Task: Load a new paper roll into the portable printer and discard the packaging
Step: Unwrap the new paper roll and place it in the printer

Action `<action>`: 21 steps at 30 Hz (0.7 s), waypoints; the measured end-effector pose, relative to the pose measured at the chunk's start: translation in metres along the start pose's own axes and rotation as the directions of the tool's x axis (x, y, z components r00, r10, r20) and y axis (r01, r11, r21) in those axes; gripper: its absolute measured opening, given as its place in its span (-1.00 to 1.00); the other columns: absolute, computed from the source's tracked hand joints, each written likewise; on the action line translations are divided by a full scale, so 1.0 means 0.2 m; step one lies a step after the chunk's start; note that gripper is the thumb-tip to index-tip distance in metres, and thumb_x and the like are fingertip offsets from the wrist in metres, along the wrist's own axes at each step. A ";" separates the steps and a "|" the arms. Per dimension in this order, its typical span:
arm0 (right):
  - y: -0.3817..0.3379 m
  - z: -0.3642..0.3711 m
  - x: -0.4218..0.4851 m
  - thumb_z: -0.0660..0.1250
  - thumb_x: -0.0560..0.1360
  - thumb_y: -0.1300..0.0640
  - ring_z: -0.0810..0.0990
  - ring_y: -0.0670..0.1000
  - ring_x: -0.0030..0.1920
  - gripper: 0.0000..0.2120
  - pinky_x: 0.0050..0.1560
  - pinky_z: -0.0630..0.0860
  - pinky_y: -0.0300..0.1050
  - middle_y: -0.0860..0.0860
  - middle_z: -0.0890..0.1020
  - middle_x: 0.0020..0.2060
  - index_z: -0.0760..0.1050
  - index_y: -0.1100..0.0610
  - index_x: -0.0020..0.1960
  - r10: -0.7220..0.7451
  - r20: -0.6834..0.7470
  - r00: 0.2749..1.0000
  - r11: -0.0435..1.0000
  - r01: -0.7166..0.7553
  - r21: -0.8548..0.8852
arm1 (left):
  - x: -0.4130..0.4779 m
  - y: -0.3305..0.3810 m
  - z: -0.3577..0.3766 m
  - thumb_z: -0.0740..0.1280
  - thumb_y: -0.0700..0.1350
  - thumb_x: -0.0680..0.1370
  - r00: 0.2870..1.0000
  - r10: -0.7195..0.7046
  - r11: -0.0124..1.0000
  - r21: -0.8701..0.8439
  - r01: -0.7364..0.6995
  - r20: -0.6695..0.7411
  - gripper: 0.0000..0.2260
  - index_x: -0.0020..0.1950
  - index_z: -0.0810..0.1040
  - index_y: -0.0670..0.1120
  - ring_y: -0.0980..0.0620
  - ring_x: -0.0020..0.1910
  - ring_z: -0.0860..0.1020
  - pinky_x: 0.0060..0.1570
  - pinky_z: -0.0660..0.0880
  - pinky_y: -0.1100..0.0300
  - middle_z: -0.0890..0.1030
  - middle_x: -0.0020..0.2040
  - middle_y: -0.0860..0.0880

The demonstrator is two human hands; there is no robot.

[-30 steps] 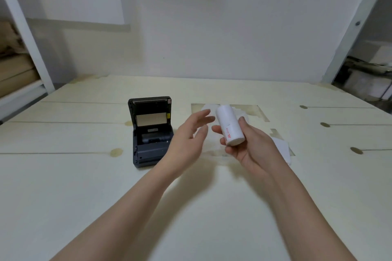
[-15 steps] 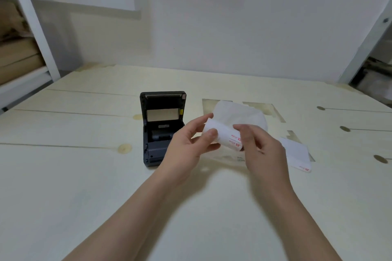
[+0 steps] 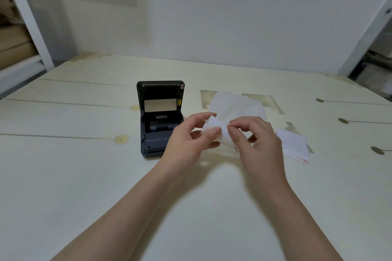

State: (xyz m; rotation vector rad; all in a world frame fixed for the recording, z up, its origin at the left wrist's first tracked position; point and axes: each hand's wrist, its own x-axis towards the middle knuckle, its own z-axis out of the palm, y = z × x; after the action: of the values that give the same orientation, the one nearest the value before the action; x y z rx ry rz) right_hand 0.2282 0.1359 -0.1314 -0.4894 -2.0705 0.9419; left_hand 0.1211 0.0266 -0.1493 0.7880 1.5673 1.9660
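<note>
Now my left hand (image 3: 188,140) holds the paper roll (image 3: 214,131) just right of the printer (image 3: 158,121); my right hand (image 3: 257,140) pinches its loose end. I should peel slowly.

Soft, dim room light with a bent, wide view

The light is gentle and a bit grey, with no bright glare spots. Soft shadows lie on the table (image 3: 63,176) under the left hand (image 3: 186,142) and the right hand (image 3: 261,144), at the middle of the frame. The white post (image 3: 27,17) at the upper left and the one at the upper right lean inward, bent by the wide lens. The fingertips look a little blurry, and the corners look soft.
</note>
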 end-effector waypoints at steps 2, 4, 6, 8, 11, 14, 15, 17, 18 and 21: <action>0.00 0.01 0.00 0.37 0.50 0.19 0.52 -0.05 0.00 -0.91 -0.16 0.35 -0.42 -0.16 0.62 -0.15 0.60 0.03 -0.14 -0.037 0.002 0.999 0.999 0.037 0.008 | 0.00 0.00 0.00 0.39 -0.18 0.56 1.000 -0.014 1.000 -0.014 0.014 -0.011 -0.72 0.27 0.55 -0.09 0.03 -0.04 0.70 0.10 0.63 0.01 0.61 0.12 -0.17; -0.01 0.01 -0.01 0.34 0.49 0.18 0.51 -0.04 -0.03 -0.92 -0.16 0.35 -0.42 -0.16 0.62 -0.16 0.59 0.06 -0.14 -0.083 0.009 0.997 0.997 0.083 0.006 | 0.00 0.00 0.00 0.38 -0.15 0.57 0.999 -0.029 0.999 -0.035 0.029 -0.014 -0.70 0.29 0.53 -0.13 0.02 0.01 0.69 0.09 0.63 0.04 0.60 0.17 -0.23; -0.01 0.02 -0.01 0.33 0.49 0.19 0.51 -0.06 -0.04 -0.92 -0.18 0.36 -0.42 -0.17 0.61 -0.15 0.59 0.07 -0.13 -0.116 0.019 0.993 0.993 0.115 0.011 | 0.00 0.00 0.00 0.36 -0.13 0.58 0.999 -0.044 0.997 -0.057 0.043 -0.016 -0.71 0.28 0.53 -0.17 -0.01 0.04 0.68 0.07 0.64 0.07 0.59 0.19 -0.29; -0.01 0.01 -0.01 0.32 0.49 0.19 0.50 -0.08 -0.04 -0.92 -0.21 0.37 -0.42 -0.18 0.61 -0.13 0.59 0.08 -0.12 -0.129 0.035 0.991 0.991 0.128 0.031 | 0.00 0.00 0.00 0.34 -0.11 0.59 0.998 -0.053 0.997 -0.064 0.051 -0.015 -0.73 0.26 0.54 -0.18 -0.06 0.06 0.68 0.06 0.63 0.09 0.58 0.19 -0.33; 0.00 0.01 -0.01 0.29 0.49 0.20 0.51 -0.03 -0.01 -0.90 -0.21 0.38 -0.43 -0.13 0.62 -0.11 0.58 0.11 -0.12 -0.162 0.067 0.985 0.986 0.159 0.040 | 0.00 0.00 0.00 0.33 -0.07 0.60 0.998 -0.062 0.996 -0.060 0.061 -0.015 -0.73 0.25 0.56 -0.16 -0.12 0.10 0.67 0.06 0.63 0.08 0.59 0.18 -0.36; 0.00 0.01 0.00 0.28 0.49 0.21 0.52 0.00 0.02 -0.90 -0.18 0.38 -0.43 -0.12 0.61 -0.09 0.58 0.13 -0.11 -0.186 0.092 0.978 0.982 0.183 0.040 | 0.00 0.00 0.00 0.33 -0.05 0.59 0.998 -0.061 0.997 -0.048 0.060 -0.020 -0.71 0.24 0.56 -0.17 -0.12 0.09 0.68 0.08 0.63 0.08 0.60 0.16 -0.36; 0.01 0.01 0.00 0.28 0.49 0.22 0.53 0.01 0.03 -0.90 -0.17 0.38 -0.43 -0.12 0.61 -0.09 0.57 0.13 -0.11 -0.189 0.099 0.977 0.982 0.185 0.049 | 0.00 -0.01 0.00 0.33 -0.04 0.59 0.998 -0.060 0.997 -0.042 0.059 -0.021 -0.71 0.24 0.57 -0.17 -0.10 0.08 0.69 0.08 0.63 0.08 0.60 0.16 -0.35; 0.01 0.00 0.00 0.27 0.50 0.22 0.54 0.02 0.02 -0.90 -0.15 0.39 -0.40 -0.14 0.60 -0.11 0.56 0.10 -0.11 -0.188 0.110 0.976 0.981 0.181 0.075 | 0.00 -0.01 -0.01 0.33 -0.03 0.60 0.997 -0.063 0.997 -0.039 0.062 -0.034 -0.70 0.24 0.57 -0.17 -0.07 0.05 0.70 0.06 0.63 0.09 0.61 0.15 -0.34; 0.01 0.00 0.00 0.27 0.50 0.22 0.54 0.01 0.00 -0.89 -0.15 0.39 -0.38 -0.13 0.60 -0.12 0.55 0.07 -0.11 -0.184 0.111 0.977 0.980 0.174 0.095 | 0.00 -0.01 -0.02 0.32 -0.03 0.60 0.997 -0.068 0.997 -0.040 0.066 -0.046 -0.70 0.25 0.56 -0.17 -0.07 0.05 0.70 0.06 0.64 0.10 0.62 0.15 -0.32; 0.00 -0.01 -0.01 0.27 0.50 0.18 0.56 -0.08 -0.07 -0.90 -0.18 0.43 -0.33 -0.12 0.60 -0.10 0.54 0.02 -0.05 -0.120 0.092 0.988 0.982 0.104 0.160 | 0.01 0.00 -0.04 0.32 -0.03 0.61 0.995 -0.068 0.997 -0.038 0.066 -0.072 -0.72 0.23 0.57 -0.16 -0.09 0.07 0.69 0.04 0.64 0.11 0.65 0.14 -0.31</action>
State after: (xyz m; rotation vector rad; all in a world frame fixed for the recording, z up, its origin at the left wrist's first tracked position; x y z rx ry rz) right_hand 0.2304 0.1350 -0.1310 -0.2448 -2.0717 1.0691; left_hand 0.1139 0.0222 -0.1512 0.6477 1.5749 1.9889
